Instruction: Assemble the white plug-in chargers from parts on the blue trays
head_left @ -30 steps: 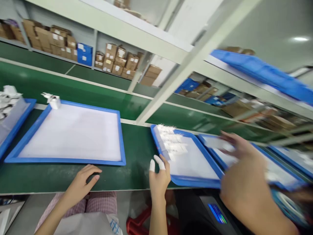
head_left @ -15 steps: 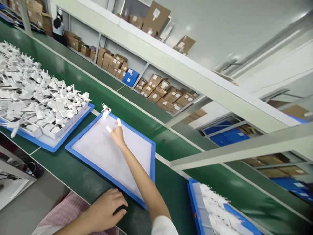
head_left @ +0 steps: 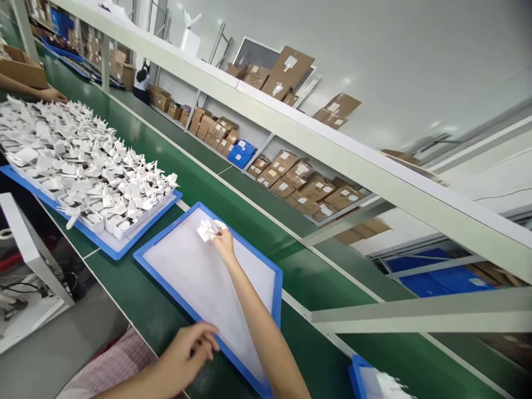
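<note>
My right hand (head_left: 222, 239) reaches out over a blue-rimmed flat tray (head_left: 272, 270) with a white liner and is closed on a small white charger plug (head_left: 205, 229) near the tray's far corner. White finger cots cover its fingertips. My left hand (head_left: 192, 350) rests at the near edge of the green belt (head_left: 166, 160), fingers curled against the tray's front rim. Left of this tray stands another blue tray (head_left: 108, 250) piled with several white plugs (head_left: 87, 166).
A long white shelf frame runs above the belt, with cardboard boxes (head_left: 291, 177) and blue bins behind it. Another person's hand (head_left: 52, 95) shows at the far left. A corner of a further blue tray (head_left: 357, 371) sits at the lower right. A white stand (head_left: 29, 249) is at the left.
The view swung left from the trays on the right. My right hand reached across the empty tray and took the lone white plug from its far corner. My left hand stayed at the belt edge.
</note>
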The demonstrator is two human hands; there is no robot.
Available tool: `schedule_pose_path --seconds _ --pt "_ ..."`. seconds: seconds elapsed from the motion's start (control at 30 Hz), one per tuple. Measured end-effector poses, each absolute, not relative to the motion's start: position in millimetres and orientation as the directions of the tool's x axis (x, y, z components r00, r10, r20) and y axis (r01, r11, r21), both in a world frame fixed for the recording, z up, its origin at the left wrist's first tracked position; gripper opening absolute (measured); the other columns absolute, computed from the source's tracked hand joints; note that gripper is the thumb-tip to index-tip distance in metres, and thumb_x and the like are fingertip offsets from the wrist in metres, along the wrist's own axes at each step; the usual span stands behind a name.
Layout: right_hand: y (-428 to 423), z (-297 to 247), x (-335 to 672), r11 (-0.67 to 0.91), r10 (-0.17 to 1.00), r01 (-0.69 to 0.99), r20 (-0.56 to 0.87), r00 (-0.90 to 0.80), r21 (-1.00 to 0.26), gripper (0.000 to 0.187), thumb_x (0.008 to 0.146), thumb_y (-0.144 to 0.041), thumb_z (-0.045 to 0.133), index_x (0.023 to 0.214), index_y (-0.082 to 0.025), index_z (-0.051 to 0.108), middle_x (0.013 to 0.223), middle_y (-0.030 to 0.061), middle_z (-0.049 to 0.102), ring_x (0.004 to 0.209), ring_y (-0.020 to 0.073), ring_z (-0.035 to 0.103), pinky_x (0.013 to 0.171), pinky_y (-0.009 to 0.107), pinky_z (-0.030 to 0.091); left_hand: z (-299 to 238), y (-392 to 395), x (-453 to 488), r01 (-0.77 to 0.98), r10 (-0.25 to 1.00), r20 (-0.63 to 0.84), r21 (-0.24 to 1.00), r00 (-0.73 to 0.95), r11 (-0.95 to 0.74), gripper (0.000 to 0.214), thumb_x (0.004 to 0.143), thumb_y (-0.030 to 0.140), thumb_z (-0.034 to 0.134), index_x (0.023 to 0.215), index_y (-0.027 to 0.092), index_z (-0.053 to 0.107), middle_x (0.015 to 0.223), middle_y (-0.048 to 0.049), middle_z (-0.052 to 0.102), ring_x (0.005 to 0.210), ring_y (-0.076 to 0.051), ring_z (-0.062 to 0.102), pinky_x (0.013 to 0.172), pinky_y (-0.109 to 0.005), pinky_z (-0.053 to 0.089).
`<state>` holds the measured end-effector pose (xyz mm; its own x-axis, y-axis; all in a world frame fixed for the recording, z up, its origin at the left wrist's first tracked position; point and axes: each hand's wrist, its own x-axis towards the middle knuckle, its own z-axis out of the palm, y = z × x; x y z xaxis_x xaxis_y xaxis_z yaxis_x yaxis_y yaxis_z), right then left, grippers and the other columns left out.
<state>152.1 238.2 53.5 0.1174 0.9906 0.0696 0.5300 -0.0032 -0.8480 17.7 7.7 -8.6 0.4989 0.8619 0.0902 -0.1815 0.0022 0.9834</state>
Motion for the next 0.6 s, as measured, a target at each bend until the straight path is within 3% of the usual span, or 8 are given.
schedule_pose_path --seconds 0.07,0.13,0.2,0.27,0.37,0.43,0.5,0.6 --pt "176 65 170 0.009 0.998 0.481 0.037 0.048 -0.877 0.052 0.069 -0.019 0.060 0.121 -0.014 0.058 0.110 0.0110 0.070 0.105 0.0257 0.066 0.094 0.042 0.052 4 15 4 -0.153 0.940 0.046 0.988 0.339 0.007 0.026 0.099 0.027 0.040 0.119 0.019 0.055 0.104 -0.0093 0.062 0.082 -0.016 0.061 0.073 -0.029 0.052" --pt "108 76 180 0.034 0.999 0.441 0.025 -0.024 -0.897 0.053 0.070 -0.019 0.062 0.122 -0.018 0.059 0.120 0.0106 0.066 0.113 0.0251 0.063 0.097 0.040 0.051 14 24 -7 -0.034 0.964 0.136 0.991 0.230 -0.132 0.030 0.097 0.024 0.047 0.126 0.022 0.051 0.114 -0.0095 0.057 0.091 -0.017 0.060 0.085 -0.033 0.051" --pt "42 83 182 0.139 0.985 0.436 0.080 -0.151 -0.889 0.053 0.074 -0.015 0.061 0.126 -0.023 0.057 0.122 0.0091 0.062 0.115 0.0228 0.061 0.099 0.039 0.050 23 30 -13 0.015 0.922 0.217 0.972 0.320 -0.234 0.051 0.089 0.016 0.055 0.137 0.023 0.041 0.131 -0.0125 0.049 0.107 -0.020 0.058 0.093 -0.034 0.050" --pt "-14 80 176 0.206 0.974 0.440 0.141 -0.175 -0.874 0.052 0.077 -0.011 0.059 0.126 -0.027 0.059 0.118 0.0075 0.060 0.112 0.0211 0.060 0.098 0.038 0.050 28 30 -12 0.029 0.776 0.212 0.959 0.594 -0.283 0.050 0.082 0.009 0.059 0.129 0.022 0.049 0.124 -0.0091 0.057 0.111 -0.021 0.059 0.097 -0.033 0.048" --pt "-73 55 157 0.119 0.986 0.225 0.141 0.086 -0.967 0.043 0.076 -0.016 0.058 0.117 -0.027 0.063 0.115 0.0078 0.056 0.113 0.0232 0.057 0.094 0.040 0.051 27 19 -3 0.095 0.628 0.091 0.962 0.773 -0.256 0.046 0.079 0.005 0.059 0.122 0.021 0.055 0.116 -0.0048 0.065 0.104 -0.019 0.064 0.089 -0.029 0.051" --pt "-96 34 140 0.045 0.947 -0.161 -0.009 0.322 -0.986 0.040 0.075 -0.023 0.056 0.114 -0.026 0.062 0.109 0.0065 0.057 0.103 0.0232 0.060 0.083 0.040 0.054 22 9 4 0.130 0.584 0.084 0.940 0.808 -0.315 0.046 0.081 0.002 0.056 0.124 0.022 0.055 0.126 -0.0053 0.063 0.114 -0.019 0.062 0.095 -0.030 0.050" --pt "-107 20 125 0.064 0.861 -0.466 -0.187 0.473 -0.883 0.038 0.071 -0.026 0.055 0.110 -0.026 0.060 0.097 0.0031 0.058 0.086 0.0190 0.061 0.069 0.034 0.054 18 2 9 0.120 0.522 0.111 0.913 0.846 -0.390 0.045 0.084 0.002 0.054 0.124 0.023 0.057 0.133 -0.0050 0.060 0.122 -0.019 0.058 0.102 -0.030 0.046" --pt "-103 17 111 0.110 0.753 -0.556 -0.296 0.587 -0.824 0.032 0.069 -0.024 0.059 0.101 -0.025 0.058 0.085 -0.0003 0.056 0.072 0.0141 0.056 0.058 0.025 0.047 19 -1 12 0.149 0.497 0.075 0.907 0.865 -0.395 0.047 0.084 0.001 0.052 0.124 0.024 0.056 0.134 -0.0042 0.058 0.121 -0.018 0.058 0.100 -0.028 0.047"
